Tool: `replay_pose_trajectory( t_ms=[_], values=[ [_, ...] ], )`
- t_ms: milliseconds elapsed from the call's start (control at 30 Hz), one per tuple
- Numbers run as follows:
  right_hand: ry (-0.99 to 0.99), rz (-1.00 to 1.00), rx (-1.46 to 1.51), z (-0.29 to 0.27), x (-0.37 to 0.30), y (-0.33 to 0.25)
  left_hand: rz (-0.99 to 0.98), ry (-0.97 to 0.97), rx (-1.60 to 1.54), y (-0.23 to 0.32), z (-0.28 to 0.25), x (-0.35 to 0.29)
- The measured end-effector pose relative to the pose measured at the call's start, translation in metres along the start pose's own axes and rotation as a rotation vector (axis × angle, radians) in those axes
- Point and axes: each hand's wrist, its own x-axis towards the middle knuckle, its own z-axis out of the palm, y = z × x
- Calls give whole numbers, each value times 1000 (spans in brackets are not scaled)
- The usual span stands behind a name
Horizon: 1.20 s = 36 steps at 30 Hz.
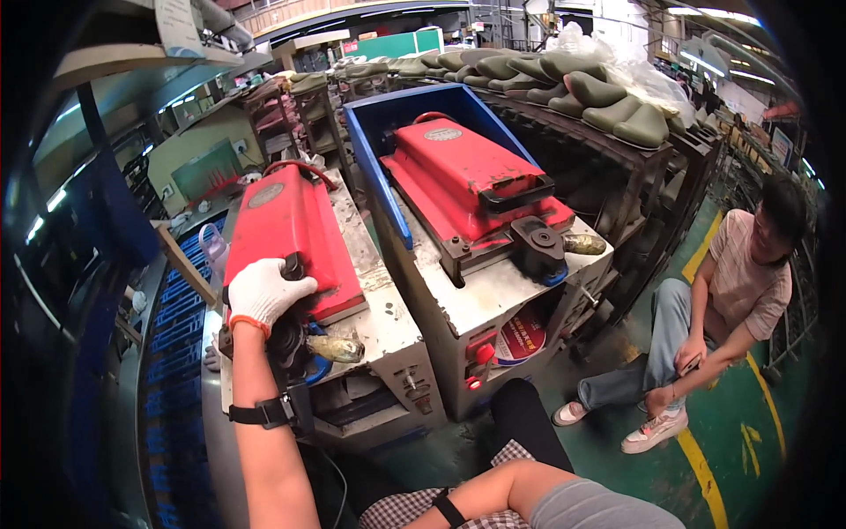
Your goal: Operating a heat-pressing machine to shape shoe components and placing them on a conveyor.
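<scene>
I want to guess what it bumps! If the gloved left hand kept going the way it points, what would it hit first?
Probably the red metal machine cover: the white-gloved left hand already rests at its near edge, fingers pointing up across it.

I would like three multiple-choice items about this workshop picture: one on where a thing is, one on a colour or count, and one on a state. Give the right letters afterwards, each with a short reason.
1. Where does the gloved left hand rest?
A. on the near red machine lid
B. on the rack of green shoe forms
C. on the floor

2. How many red-lidded machines stand side by side?
A. one
B. two
C. four

3. What is the posture of the other person at the right?
A. standing at a machine
B. sitting low by the yellow floor line
C. climbing the rack

Answers:
1 A: the white glove lies on the lower end of the near red machine lid, at its black handle.
2 B: the near lid and a far red lid show.
3 B: the other person sits with knees bent, beside the yellow floor line.
</scene>
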Motion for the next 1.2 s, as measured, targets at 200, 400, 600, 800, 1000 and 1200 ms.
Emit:
replay_pose_trajectory(
  t_ms=[200,400,600,800,1000,1200],
  values=[
    [-59,-33,-74,-5,6,-9,26,-10,1,-1,-1,-1],
    [-228,-327,-315,0,-6,-36,30,-2,12,-4,2,2],
    [-176,9,-207,-72,-45,-89,53,17,8,-3,0,-1],
    [842,-6,-676,-138,-122,-173,92,2,28,-6,-2,0],
    [1344,-47,-1368,-194,-113,-212,152,-123,-97,-16,-6,4],
    [782,-151,-1451,-94,-73,-136,104,-291,-259,-16,-12,19]
  ],
)
